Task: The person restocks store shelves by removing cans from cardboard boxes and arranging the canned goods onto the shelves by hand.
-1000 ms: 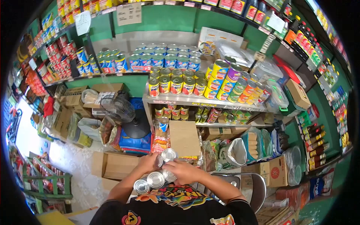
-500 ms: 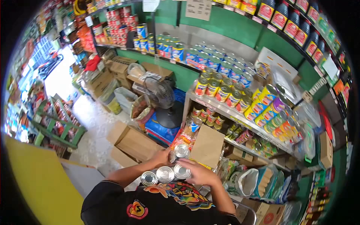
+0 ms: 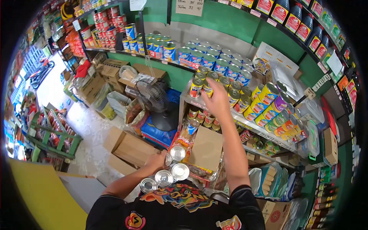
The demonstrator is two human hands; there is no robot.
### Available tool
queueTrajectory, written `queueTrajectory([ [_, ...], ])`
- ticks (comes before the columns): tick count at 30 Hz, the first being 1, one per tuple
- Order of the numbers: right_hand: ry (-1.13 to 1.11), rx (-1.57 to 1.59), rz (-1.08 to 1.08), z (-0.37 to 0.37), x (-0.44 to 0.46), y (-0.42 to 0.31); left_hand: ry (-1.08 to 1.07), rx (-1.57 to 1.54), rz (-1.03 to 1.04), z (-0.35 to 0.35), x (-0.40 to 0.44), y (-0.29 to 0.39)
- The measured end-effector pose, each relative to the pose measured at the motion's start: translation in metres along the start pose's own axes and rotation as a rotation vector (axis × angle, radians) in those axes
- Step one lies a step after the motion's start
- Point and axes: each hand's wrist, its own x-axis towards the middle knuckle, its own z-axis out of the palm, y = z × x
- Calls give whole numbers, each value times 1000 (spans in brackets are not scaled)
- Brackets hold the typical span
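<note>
My left hand (image 3: 156, 161) is closed round a tin can (image 3: 168, 159) at the outer end of a cluster held in front of my chest. Several more silver-topped cans lie against my shirt and left forearm, among them a can (image 3: 164, 178) in the middle and another can (image 3: 178, 153) beside my fingers. My right arm stretches to the shelf, where my right hand (image 3: 218, 100) is at the front row of yellow-labelled food cans. Its thumb and fingers are apart around a yellow can (image 3: 207, 90); whether they touch it I cannot tell.
Blue-labelled cans (image 3: 220, 66) stand behind the yellow ones on the shelf (image 3: 188, 99). Below are a flat cardboard piece (image 3: 206, 148) and noodle packs. A black fan (image 3: 165, 115), an opened carton (image 3: 134, 147) and bags stand on the left. Bottles (image 3: 293, 17) line the upper shelf.
My right hand has left the cans at my chest and moved up and forward to the yellow cans on the shelf. My left hand keeps its hold, and the view has shifted slightly.
</note>
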Motion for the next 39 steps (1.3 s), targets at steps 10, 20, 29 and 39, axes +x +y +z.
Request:
queueTrajectory([
  [10,-122,-663,204,115,146,153,-143,130,147,-24,101,-49],
  [20,-337,-756,276,122,162,169,-196,121,360,-28,181,-86],
  [29,-64,-926,578,-38,276,283,-191,167,216,-31,193,-89],
  [39,23,-1037,587,-178,275,373,-179,179,70,-29,194,-83],
])
